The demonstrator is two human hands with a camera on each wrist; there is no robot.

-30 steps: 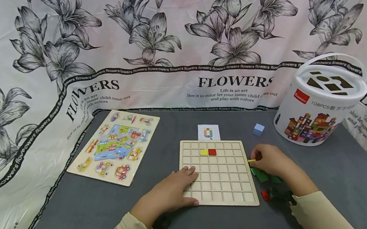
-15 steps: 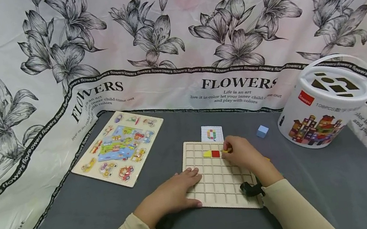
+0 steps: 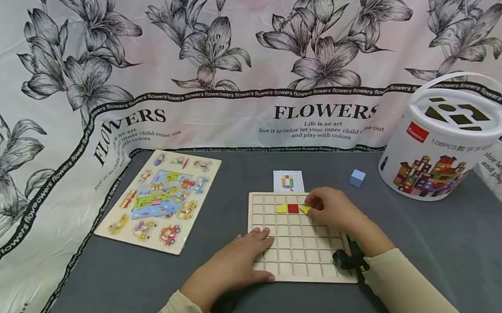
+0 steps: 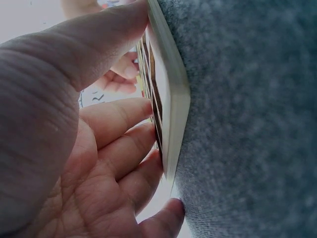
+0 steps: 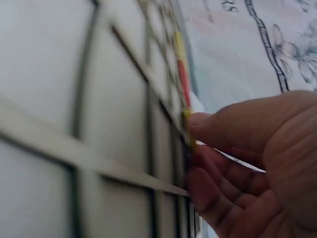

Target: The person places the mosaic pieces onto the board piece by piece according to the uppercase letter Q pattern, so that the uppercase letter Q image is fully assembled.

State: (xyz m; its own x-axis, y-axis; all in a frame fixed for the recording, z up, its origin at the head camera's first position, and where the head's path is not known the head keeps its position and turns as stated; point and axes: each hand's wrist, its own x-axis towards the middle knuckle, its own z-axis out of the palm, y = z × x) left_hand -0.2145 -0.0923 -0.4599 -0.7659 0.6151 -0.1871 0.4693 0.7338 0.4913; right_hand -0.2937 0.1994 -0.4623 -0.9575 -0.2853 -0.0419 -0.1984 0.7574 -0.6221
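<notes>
A wooden grid board (image 3: 292, 252) lies on the grey table. In one of its upper rows sit a yellow triangular tile (image 3: 282, 209) and, to its right, a red square tile (image 3: 293, 208). My right hand (image 3: 340, 212) pinches a second yellow tile (image 3: 305, 208) between thumb and fingers, right beside the red one; the right wrist view shows this tile (image 5: 187, 116) edge-on at the grid. My left hand (image 3: 236, 261) rests on the board's left edge with fingers spread over the squares and its thumb (image 4: 114, 37) near the front corner.
A card (image 3: 287, 179) with a coloured pattern lies behind the board. Green pieces (image 3: 354, 243) show partly under my right wrist. A blue cube (image 3: 356, 178) and a white bucket (image 3: 439, 147) stand to the right, a vehicle puzzle (image 3: 159, 202) to the left.
My right hand has carried the yellow tile from the pieces right of the board to the spot beside the red tile. The left hand has stayed on the board's edge.
</notes>
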